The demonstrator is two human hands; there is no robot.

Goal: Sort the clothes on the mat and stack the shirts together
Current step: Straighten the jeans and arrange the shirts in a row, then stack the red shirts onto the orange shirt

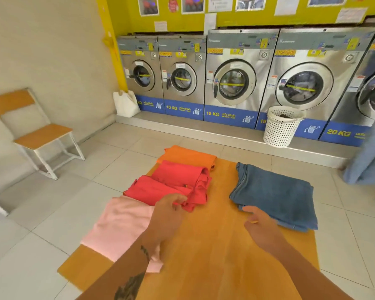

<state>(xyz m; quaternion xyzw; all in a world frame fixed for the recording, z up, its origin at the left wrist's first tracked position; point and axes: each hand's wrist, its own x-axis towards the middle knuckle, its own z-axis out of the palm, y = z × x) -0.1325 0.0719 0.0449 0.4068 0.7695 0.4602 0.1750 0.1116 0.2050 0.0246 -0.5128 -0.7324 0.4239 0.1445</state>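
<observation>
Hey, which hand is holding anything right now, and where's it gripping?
The left hand pinches the near red shirt at its front corner. The right hand is open, holding nothing, beside the folded jeans.

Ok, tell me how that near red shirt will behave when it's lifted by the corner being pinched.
The near red shirt will probably go floppy: its pinched corner already bunches at the left hand. Lifted by that corner alone, its loose folds would likely fall open. It looks thin, so probably light, and may drag on the red shirt beside it.

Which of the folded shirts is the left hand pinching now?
The near red shirt: the left hand pinches its corner. It lies between the pink shirt and another red one.
</observation>
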